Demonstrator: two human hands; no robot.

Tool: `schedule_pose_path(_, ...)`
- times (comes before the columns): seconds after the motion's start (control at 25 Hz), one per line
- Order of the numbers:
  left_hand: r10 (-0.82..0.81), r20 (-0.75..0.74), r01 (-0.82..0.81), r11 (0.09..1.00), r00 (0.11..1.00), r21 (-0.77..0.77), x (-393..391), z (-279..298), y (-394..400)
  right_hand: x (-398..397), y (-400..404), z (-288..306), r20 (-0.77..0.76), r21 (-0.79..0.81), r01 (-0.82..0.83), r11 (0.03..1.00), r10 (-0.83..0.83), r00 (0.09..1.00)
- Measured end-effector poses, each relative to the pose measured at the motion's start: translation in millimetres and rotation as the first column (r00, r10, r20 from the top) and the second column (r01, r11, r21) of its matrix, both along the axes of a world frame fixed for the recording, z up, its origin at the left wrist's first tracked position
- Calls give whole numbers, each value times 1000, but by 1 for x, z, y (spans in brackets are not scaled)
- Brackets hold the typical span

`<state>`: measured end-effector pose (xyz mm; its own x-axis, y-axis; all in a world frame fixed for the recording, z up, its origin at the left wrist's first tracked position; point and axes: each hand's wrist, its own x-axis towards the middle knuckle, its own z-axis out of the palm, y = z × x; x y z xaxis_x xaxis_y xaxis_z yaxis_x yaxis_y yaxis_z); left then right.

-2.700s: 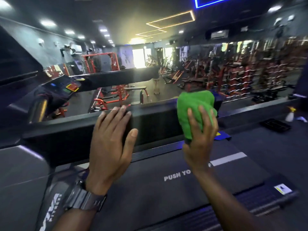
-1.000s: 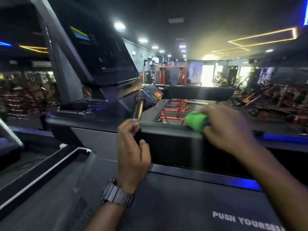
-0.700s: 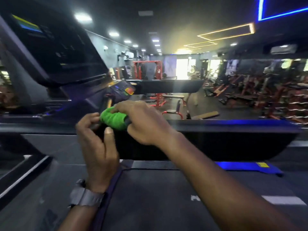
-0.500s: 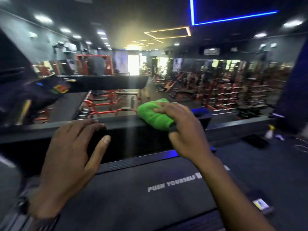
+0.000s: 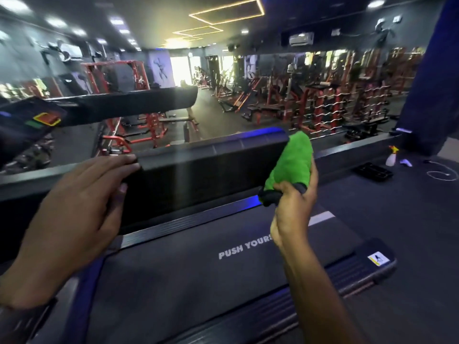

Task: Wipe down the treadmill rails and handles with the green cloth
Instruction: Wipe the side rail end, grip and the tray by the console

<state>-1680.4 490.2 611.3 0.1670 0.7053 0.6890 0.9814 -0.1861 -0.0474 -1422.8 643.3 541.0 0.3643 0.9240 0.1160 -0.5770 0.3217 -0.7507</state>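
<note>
A wide black treadmill rail (image 5: 203,167) runs across the middle of the view. My right hand (image 5: 294,207) grips the green cloth (image 5: 290,160), bunched and pressed upright over the rail's right end. My left hand (image 5: 77,212) rests flat on the rail's left part, fingers spread over its top edge, holding nothing. A second black rail (image 5: 129,106) stretches across farther back, and the console corner (image 5: 29,125) with a red and a green button shows at the left edge. Below lies the treadmill belt (image 5: 223,281) printed "PUSH YOURS…".
A spray bottle (image 5: 392,156) and a black tray (image 5: 372,171) sit on the floor at the right. Red weight machines and racks (image 5: 323,103) fill the gym beyond. A blue pillar (image 5: 432,78) stands at the far right.
My right hand has slid the cloth rightward along the rail from beside my left hand to the rail's right end. The left hand went from gripping to lying flat. My view swung right.
</note>
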Motion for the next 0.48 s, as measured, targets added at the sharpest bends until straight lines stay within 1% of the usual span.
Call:
schedule_pose_path(0.04,26,-22,-25,999,999,21,-8,0,-5,-12,-6,-10,-135,-45,-55,998,48,990)
schedule_pose_path(0.08,62,-38,-60,997,997,52,-15,-1,-9,-26,-15,-21,-258,-86,-127,988,101,961)
schedule_pose_path(0.12,97,-44,-93,993,994,78,-21,-2,-14,-43,-29,-31,-345,-108,-219,970,170,923)
schedule_pose_path(0.16,116,-43,-111,990,992,90,-27,-1,-19,-62,-44,-39,-397,-110,-336,935,269,878)
schedule_pose_path(0.2,121,-34,-118,989,992,93,-32,2,-23,-85,-61,-42,-416,-102,-462,881,384,824)
schedule_pose_path(0.24,134,-24,-131,987,991,97,-38,4,-27,-114,-81,-41,-441,-99,-594,798,500,745)
schedule_pose_path(0.28,154,-16,-151,982,988,110,-44,5,-33,-146,-99,-41,-485,-93,-710,699,590,645)
schedule_pose_path(0.32,176,-4,-174,976,984,131,-51,5,-40,-178,-117,-38,-539,-91,-792,604,639,549)
schedule_pose_path(0.4,222,35,-224,959,974,176,-64,0,-56,-234,-146,-26,-648,-94,-906,413,666,370)
schedule_pose_path(0.44,240,59,-247,949,969,193,-71,-2,-64,-252,-156,-22,-644,-96,-944,317,703,301)
schedule_pose_path(0.48,257,80,-268,941,963,207,-78,-2,-71,-257,-166,-20,-597,-60,-961,268,762,250)
